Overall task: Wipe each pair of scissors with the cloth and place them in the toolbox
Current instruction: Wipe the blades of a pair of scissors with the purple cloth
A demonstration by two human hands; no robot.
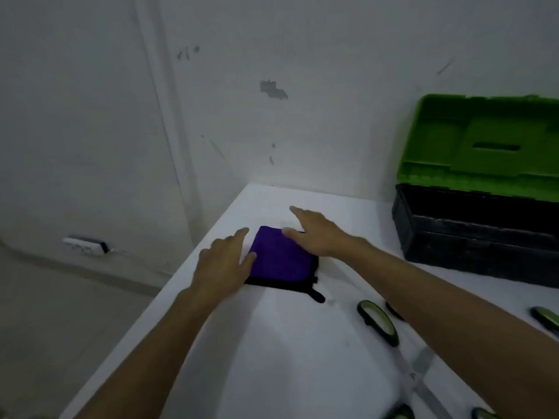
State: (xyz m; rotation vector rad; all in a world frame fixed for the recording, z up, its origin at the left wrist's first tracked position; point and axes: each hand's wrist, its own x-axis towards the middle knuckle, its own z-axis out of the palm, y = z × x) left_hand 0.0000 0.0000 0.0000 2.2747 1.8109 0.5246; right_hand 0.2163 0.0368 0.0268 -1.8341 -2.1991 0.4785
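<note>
We're at the start: left hand [223, 261] & right hand [317, 234], both open, flank the cloth [281, 258]; next, grab it, then scissors [378, 323].

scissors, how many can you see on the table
1 clear pair lies under the right forearm. Green-black handles show at three more spots: right edge, bottom edge and bottom right. They are cropped, so the total is uncertain.

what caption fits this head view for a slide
Both hands, left hand and right hand, reach a folded purple cloth beside the open toolbox.
</note>
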